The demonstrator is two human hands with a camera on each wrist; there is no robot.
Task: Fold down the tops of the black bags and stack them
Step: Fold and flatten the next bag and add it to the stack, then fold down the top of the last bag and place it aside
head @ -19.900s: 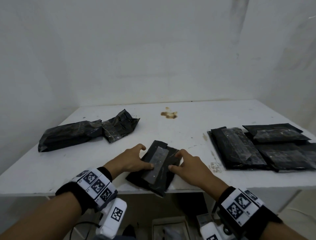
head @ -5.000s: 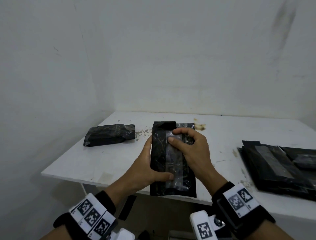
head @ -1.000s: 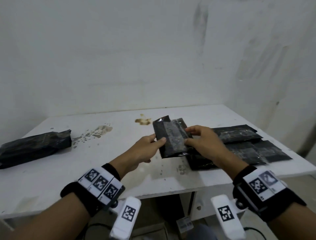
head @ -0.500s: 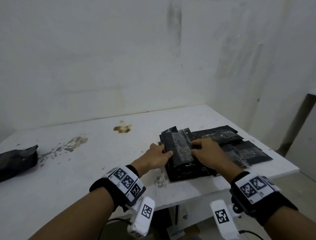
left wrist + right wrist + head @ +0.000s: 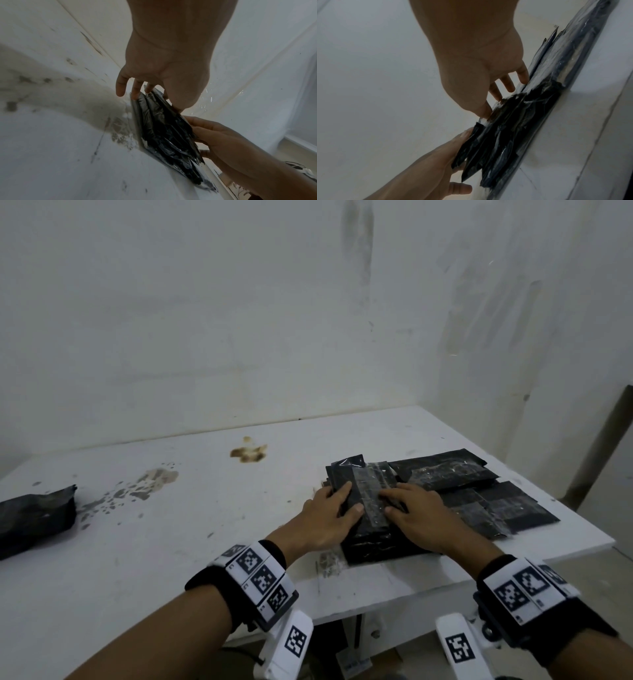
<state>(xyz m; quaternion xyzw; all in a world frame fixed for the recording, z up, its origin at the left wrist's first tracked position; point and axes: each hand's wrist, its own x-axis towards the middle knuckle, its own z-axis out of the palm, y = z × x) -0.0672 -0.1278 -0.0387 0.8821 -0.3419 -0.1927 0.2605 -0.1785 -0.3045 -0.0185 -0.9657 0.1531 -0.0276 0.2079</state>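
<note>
A folded black bag with a clear tape strip lies on top of a stack of black bags near the table's front edge. My left hand rests on the top bag's left side, thumb on top and straight fingers along the stack's edge. My right hand lies flat on the bag's right half, fingers pressing down. In the right wrist view its fingertips touch the top of the stack. One unfolded black bag lies far left.
More folded black bags are spread flat to the right of the stack, reaching toward the table's right edge. The white table has brown stains at the back and grey smudges left of centre. Walls close in behind and to the right.
Both hands carried the folded bag from mid-air to the right and lowered it onto the stack. They now press it flat there.
</note>
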